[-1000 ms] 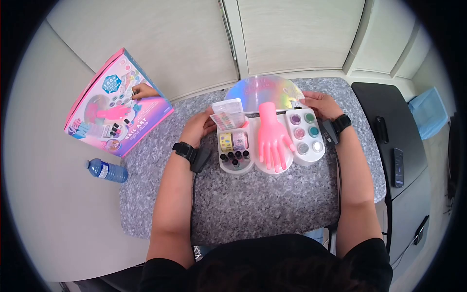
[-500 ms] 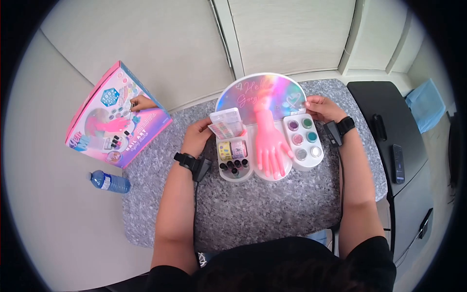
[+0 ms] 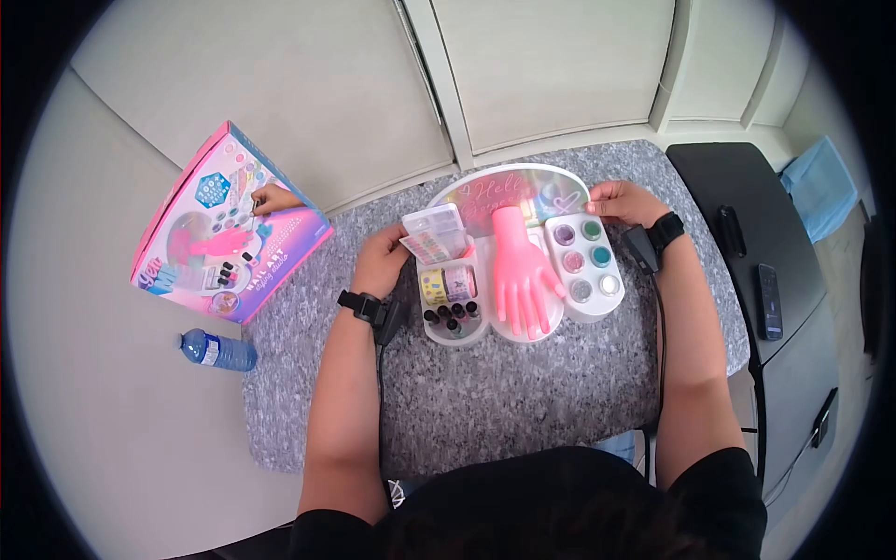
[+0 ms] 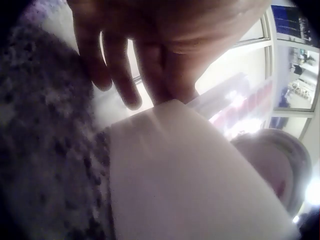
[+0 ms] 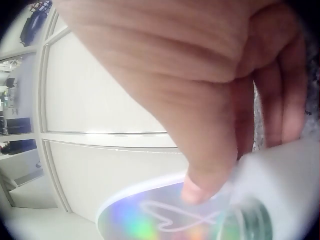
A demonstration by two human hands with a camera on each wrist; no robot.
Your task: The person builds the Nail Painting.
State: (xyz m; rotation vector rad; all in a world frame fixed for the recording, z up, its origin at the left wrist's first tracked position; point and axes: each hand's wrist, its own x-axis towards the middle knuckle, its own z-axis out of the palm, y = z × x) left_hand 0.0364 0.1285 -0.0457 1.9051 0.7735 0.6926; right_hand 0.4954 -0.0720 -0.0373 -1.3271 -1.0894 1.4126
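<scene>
A white toy nail art station [image 3: 597,306] stands on the table before me, with a shiny rainbow backboard [image 3: 481,191] at its rear. In its middle lies a pink model hand [image 3: 523,275], fingers toward me. The left tray holds a clear case of false nails [image 3: 437,233], patterned rolls [image 3: 434,287] and several black-capped polish bottles [image 3: 455,317]. Several glitter pots [image 3: 573,261] fill the right tray. My left hand [image 3: 381,261] grips the station's rear left corner, fingertips partly hidden. With thumb in front and fingers behind, my right hand [image 3: 627,205] holds the backboard's right edge.
A colourful toy box [image 3: 229,233] stands at the left, with a blue water bottle [image 3: 219,351] below it. Beyond the right edge of the speckled grey table [image 3: 523,401] is a black cabinet [image 3: 719,177] bearing a remote [image 3: 769,301]. White panels rise behind.
The backboard first tipped so its lettering showed; now its top edge sits lower in view and its glare differs. Both hands keep their places on the station. The head view has shifted slightly.
</scene>
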